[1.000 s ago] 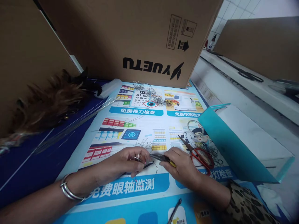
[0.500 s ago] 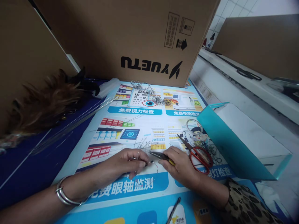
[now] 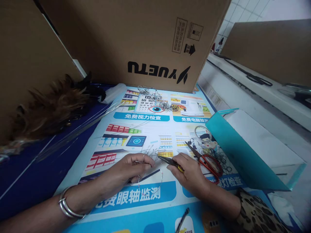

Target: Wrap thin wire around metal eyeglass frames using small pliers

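Observation:
My left hand [image 3: 137, 166] is closed in a pinch on a thin wire; a fine beaded loop of wire [image 3: 162, 176] hangs below its fingertips. In my right hand [image 3: 187, 170] is a pair of pliers [image 3: 168, 160] with dark pointed jaws and yellow-and-black grips. The jaw tips point left, close to my left fingertips. Whether they grip the wire is too small to tell. Just beyond the hands lie several loose thin wires [image 3: 152, 150]. Red-handled scissors [image 3: 209, 166] rest right of my right hand, with a tangle of dark wire pieces [image 3: 222, 158] beside them.
A teal open box [image 3: 245, 155] stands at the right. Tangled wire bundles [image 3: 157, 98] lie at the back, before a large cardboard box [image 3: 145, 38]. Brown feathers [image 3: 48, 113] and long clear strips [image 3: 82, 129] are at left. A dark thin tool [image 3: 182, 220] lies near the front edge.
The beaded wire loop now hangs lower and wider beneath my left hand. The pliers' tips have shifted slightly up, still beside the left fingertips. The view has tilted a little.

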The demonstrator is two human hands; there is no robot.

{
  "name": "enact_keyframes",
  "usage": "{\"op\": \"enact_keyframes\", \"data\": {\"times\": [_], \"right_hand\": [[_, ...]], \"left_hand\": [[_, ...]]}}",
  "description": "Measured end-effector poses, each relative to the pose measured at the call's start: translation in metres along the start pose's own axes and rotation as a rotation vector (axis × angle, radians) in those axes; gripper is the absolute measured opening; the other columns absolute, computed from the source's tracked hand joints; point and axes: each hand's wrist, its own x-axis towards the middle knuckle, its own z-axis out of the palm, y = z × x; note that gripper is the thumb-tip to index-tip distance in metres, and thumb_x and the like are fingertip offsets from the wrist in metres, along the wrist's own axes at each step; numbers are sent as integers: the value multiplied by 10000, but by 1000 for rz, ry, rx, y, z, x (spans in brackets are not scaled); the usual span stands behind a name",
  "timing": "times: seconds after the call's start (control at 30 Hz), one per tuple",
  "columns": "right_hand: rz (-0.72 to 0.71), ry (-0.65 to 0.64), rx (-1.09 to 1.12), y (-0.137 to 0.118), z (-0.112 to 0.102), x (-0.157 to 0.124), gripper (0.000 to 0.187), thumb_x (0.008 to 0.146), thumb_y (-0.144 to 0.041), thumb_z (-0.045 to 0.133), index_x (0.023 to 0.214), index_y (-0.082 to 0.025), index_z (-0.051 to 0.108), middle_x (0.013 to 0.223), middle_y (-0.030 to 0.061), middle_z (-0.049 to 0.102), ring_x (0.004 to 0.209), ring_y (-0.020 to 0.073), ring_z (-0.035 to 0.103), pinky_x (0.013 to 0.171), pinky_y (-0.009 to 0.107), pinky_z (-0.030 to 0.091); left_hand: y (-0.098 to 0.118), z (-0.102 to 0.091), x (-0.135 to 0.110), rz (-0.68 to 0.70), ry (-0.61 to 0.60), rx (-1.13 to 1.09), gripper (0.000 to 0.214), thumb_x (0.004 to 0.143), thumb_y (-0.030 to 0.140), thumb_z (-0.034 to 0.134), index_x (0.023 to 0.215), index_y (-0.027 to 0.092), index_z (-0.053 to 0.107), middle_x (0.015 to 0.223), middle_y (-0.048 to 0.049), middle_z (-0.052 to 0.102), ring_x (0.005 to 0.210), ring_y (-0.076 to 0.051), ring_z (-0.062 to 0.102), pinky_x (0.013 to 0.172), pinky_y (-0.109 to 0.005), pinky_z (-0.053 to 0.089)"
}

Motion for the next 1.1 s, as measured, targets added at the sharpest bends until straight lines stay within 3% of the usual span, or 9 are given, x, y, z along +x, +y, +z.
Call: {"op": "enact_keyframes", "data": {"times": [0.33, 0.6, 0.87, 1.1], "right_hand": [[6, -11, -42, 4, 1, 0, 201, 853, -371, 488, 857, -185, 565, 828, 50, 578, 777, 168, 514, 642, 247, 397], [5, -23, -28, 2, 1, -1, 205, 856, -371, 484, 866, -184, 567, 834, 53, 574, 789, 167, 512, 649, 243, 402], [-13, -30, -27, 4, 2, -1, 217, 852, -377, 488, 866, -177, 573, 839, 65, 566, 798, 174, 511, 654, 247, 410], [-44, 69, 26, 8, 3, 0, 208, 848, -361, 491, 905, -169, 550, 869, 76, 557, 828, 189, 500, 700, 285, 416]], "left_hand": [[-4, -1, 1, 7, 21, 13, 178, 737, 288, 637, 859, 158, 654, 482, 60, 395, 425, -55, 249, 428, -212, 145], [-4, 1, 2, 6, 117, 78, 180, 723, 316, 654, 770, 144, 640, 462, 60, 389, 424, -57, 260, 426, -211, 154], [-3, 0, 1, 36, 65, 100, 188, 748, 342, 629, 752, 157, 596, 475, 79, 346, 432, -53, 245, 429, -202, 153], [-1, 2, 1, 49, 140, 168, 203, 736, 356, 622, 758, 155, 606, 492, 74, 389, 442, -56, 282, 435, -187, 198]]}}
